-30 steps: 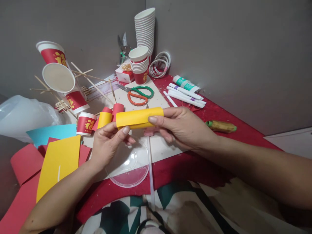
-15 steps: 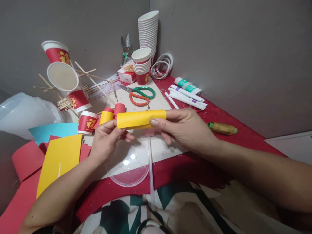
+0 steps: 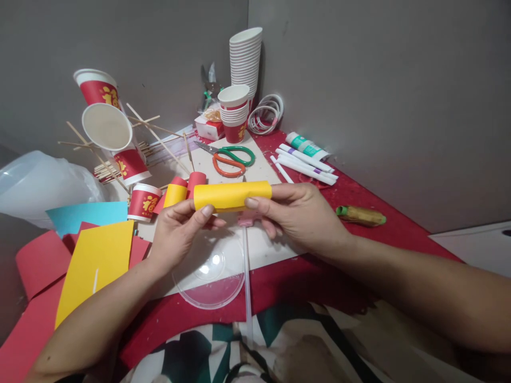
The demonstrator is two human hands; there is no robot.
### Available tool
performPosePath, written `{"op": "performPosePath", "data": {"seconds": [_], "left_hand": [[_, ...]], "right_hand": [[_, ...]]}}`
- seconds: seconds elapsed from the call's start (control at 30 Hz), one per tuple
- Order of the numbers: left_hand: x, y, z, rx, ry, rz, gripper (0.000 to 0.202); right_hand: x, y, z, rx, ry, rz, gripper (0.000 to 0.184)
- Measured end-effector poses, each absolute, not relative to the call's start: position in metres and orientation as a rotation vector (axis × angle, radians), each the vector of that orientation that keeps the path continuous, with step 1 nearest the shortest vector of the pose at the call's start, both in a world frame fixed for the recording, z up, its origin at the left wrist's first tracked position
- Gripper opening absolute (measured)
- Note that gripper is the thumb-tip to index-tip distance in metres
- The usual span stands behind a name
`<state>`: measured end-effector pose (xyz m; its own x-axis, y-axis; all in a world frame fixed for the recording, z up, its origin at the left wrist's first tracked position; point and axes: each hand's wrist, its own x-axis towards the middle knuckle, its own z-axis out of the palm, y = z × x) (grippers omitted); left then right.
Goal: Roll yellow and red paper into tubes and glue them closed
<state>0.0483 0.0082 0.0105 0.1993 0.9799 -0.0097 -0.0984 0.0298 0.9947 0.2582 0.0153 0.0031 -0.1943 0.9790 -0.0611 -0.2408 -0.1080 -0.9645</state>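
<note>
Both ends of our yellow paper tube (image 3: pixel 227 196) are in a firm-looking grip, left hand (image 3: pixel 175 231) on one, right hand (image 3: pixel 309 215) on the other, thumbs along the near side, probably so it won't unroll. We've got it up above the worktop (image 3: pixel 347 191), roughly over a clear plastic lid (image 3: pixel 211 282); scissors (image 3: pixel 216 151) lie beyond, likely parked for easy reach.

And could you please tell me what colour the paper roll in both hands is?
The paper roll is plain yellow, best seen in the head view.
</note>
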Motion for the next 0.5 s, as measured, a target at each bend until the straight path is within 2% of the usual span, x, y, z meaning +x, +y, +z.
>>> {"op": "performPosePath", "data": {"seconds": [0.23,0.4,0.5], "left_hand": [[0.051,0.002,0.014,1.26,1.048,1.117,0.011],[0.057,-0.005,0.013,1.294,1.086,1.098,0.013],[0.058,-0.007,0.011,1.267,1.079,1.1,0.014]], "right_hand": [[0.26,0.018,-0.002,-0.946,-1.132,1.709,0.054],[0.257,0.014,-0.004,-1.027,-1.196,1.696,0.037],[0.256,0.013,-0.006,-1.025,-1.198,1.663,0.033]]}}
